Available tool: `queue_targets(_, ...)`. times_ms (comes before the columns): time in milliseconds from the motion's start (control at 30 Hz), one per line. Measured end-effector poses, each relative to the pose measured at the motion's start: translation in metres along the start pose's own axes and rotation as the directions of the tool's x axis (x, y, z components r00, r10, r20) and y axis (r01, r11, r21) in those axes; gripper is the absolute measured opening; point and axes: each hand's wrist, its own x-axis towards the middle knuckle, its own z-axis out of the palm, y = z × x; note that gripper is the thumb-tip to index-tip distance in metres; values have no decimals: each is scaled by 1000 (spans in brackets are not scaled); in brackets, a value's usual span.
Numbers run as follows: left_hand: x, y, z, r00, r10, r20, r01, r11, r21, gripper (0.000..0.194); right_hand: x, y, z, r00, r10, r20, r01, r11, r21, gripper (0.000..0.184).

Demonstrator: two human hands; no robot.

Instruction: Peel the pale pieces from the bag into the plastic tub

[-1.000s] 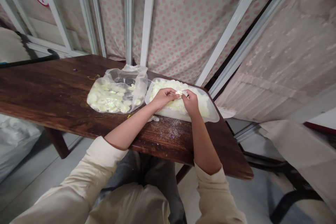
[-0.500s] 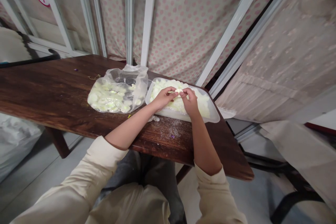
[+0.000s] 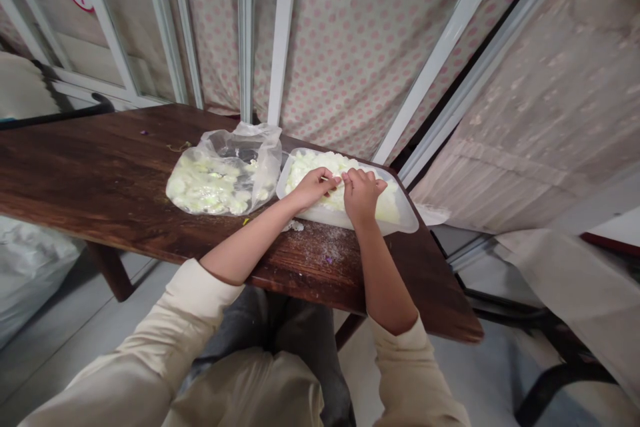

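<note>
My left hand (image 3: 315, 188) is over the near left part of a translucent plastic tray (image 3: 345, 219), its thumb and fingers pinched together. Against its fingertips my right hand (image 3: 361, 192) is closed, turned so that its back faces me. Between them a small pale flower-like piece is mostly covered by the fingers. Many similar pale yellow-white pieces (image 3: 393, 203) fill the tray in a loose heap. To the left lies a clear plastic bag (image 3: 265, 153) with more pale pieces (image 3: 213, 183) inside, its mouth crumpled open toward the back.
The dark wooden table (image 3: 100, 173) carries the tray near its right end. White crumbs (image 3: 325, 243) and a translucent scrap (image 3: 293, 226) lie in front of the tray. A chair (image 3: 560, 347) stands at right, a large plastic sack (image 3: 33, 267) at left. Curtained glass panels rise behind.
My right hand has rolled over and shifted slightly left, and its fingers now cover the small pale piece that showed between the fingertips. My left hand stays almost in place.
</note>
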Motion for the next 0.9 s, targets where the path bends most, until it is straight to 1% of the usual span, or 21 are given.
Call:
queue_targets(167, 1, -1, 1, 1000, -7, -7, 7, 1000, 2, 24, -1, -2, 2, 999, 38, -5, -38, 998, -47, 30)
queue_targets(300, 1, -2, 1, 999, -38, -18, 38, 999, 13, 22, -1, -2, 2, 998, 63, -18, -64, 996, -65, 31)
queue_targets(467, 2, -1, 2, 997, -70, -16, 70, 997, -21, 18, 0, -2, 3, 997, 79, -20, -80, 995, -62, 33)
queue_targets(567, 2, 1, 3, 995, -101, 7, 101, 994, -40, 17, 0, -2, 3, 997, 73, -20, -74, 996, -56, 33)
queue_targets(667, 2, 2, 3, 995, -98, 18, 99, 995, -32, 17, 1, -1, 4, 998, 67, -21, -68, 997, -42, 33)
queue_targets(767, 3, 1, 3, 997, -74, 11, 74, 997, -10, 18, 1, -1, 4, 997, 65, -39, -66, 997, -32, 32)
queue_targets(900, 4, -2, 3, 997, -71, -21, 70, 997, -23, 20, 1, -2, 1, 998, 6, -69, -8, 1000, -26, 33)
